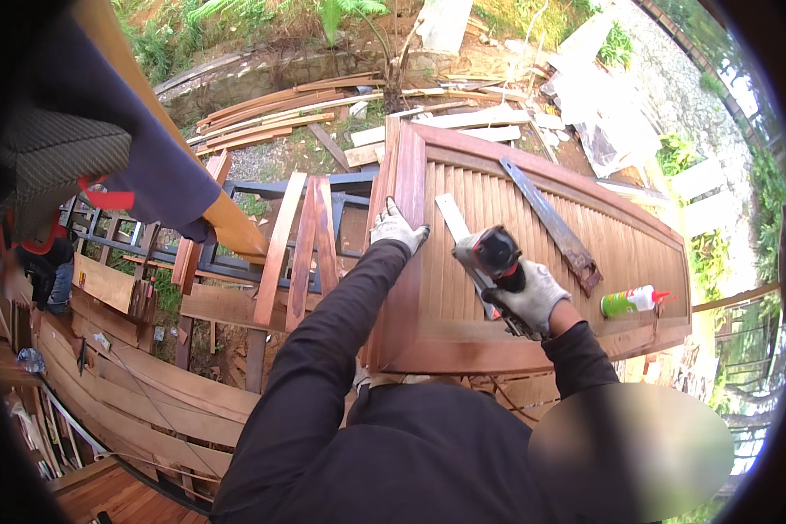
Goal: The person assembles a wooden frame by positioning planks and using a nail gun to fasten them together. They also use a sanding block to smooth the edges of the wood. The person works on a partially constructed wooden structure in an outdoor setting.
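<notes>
Door [493,196] lies centre to right. Hands apart: left hand [399,229] spread on its left frame; power tool [496,251] with right hand [537,299] wrapped around it; saw [548,220] on slats; bottle [627,302] near right.

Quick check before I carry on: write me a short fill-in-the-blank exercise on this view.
1. The right grip and left grip are both covered by pale ____.
2. The right grip holds a power tool; the ____ grip rests on the wooden frame.
3. The bottle has a ____ nozzle.
4. Of the bottle and the hand saw, the ____ is farther left.

Missing words: gloves; left; red; hand saw.
</notes>
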### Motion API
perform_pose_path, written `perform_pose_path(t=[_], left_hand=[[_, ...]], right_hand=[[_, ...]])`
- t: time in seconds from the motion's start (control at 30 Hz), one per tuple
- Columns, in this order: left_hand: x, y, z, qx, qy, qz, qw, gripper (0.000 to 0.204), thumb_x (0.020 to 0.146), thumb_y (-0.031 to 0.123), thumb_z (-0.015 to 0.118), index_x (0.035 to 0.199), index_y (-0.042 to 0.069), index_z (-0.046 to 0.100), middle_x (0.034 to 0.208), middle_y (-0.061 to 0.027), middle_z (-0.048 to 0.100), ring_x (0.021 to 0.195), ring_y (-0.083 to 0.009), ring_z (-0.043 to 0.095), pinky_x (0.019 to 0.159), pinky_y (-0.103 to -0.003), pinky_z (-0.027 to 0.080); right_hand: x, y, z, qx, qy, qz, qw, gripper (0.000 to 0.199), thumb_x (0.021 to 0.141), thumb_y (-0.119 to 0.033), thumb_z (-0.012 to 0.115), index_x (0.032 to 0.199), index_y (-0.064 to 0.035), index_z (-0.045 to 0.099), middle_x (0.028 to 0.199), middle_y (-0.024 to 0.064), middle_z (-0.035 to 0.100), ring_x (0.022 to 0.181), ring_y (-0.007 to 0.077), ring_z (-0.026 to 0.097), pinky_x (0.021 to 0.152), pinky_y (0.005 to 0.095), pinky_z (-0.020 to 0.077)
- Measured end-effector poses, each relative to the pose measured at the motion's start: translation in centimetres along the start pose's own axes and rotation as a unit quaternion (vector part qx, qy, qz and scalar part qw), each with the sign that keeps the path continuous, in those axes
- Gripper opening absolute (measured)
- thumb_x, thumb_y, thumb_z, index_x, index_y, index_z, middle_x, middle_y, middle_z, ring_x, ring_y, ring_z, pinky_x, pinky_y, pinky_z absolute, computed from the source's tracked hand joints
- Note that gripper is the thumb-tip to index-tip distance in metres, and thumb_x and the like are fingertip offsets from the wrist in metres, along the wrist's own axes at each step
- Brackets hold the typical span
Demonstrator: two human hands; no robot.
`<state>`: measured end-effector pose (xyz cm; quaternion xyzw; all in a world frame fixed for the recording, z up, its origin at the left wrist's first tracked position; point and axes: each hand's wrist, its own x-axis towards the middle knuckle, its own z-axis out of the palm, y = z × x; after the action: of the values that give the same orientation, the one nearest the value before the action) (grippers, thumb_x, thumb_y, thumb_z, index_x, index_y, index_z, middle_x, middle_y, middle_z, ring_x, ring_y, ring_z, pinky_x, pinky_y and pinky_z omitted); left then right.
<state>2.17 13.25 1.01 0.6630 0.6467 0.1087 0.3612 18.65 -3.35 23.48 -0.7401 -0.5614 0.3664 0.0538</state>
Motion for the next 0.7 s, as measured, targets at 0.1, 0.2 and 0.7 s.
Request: perform_pose_path(t=[0.1,0.2,0.7], left_hand=[[3.8,2.5,-0.5,0.041,0.028,-0.021,0.999,0.12,0.081,0.063,0.072,0.159,-0.005,0.012,0.157,-0.0271,0.037,0.143,-0.0362,0.042,0.116,-0.044,0.037],[6.7,4.5,-1.3,0.048,0.044,-0.027,0.997,0.117,0.081,0.061,0.072,0.158,-0.007,0.016,0.156,-0.0268,0.038,0.14,-0.0358,0.045,0.114,-0.042,0.039],[8.0,4.9,-1.6,0.012,0.027,-0.044,0.999,0.106,0.086,0.057,0.07,0.154,-0.009,0.022,0.152,-0.0283,0.041,0.142,-0.0376,0.042,0.118,-0.044,0.033]], right_hand=[[3.2,0.6,-3.0,-0.016,0.069,-0.102,0.992,0.049,0.081,-0.031,0.08,0.116,-0.0013,0.063,0.094,0.0181,0.073,0.089,0.0317,0.072,0.081,0.0398,0.0552],[6.8,1.2,-5.2,-0.004,0.086,-0.102,0.991,0.056,0.081,-0.038,0.079,0.121,-0.0033,0.061,0.106,0.0209,0.072,0.101,0.0363,0.069,0.088,0.042,0.053],[32.6,-3.0,-8.7,-0.028,0.01,-0.083,0.996,0.042,0.085,-0.036,0.073,0.112,-0.0034,0.069,0.093,0.0141,0.075,0.084,0.023,0.073,0.075,0.037,0.0566]])
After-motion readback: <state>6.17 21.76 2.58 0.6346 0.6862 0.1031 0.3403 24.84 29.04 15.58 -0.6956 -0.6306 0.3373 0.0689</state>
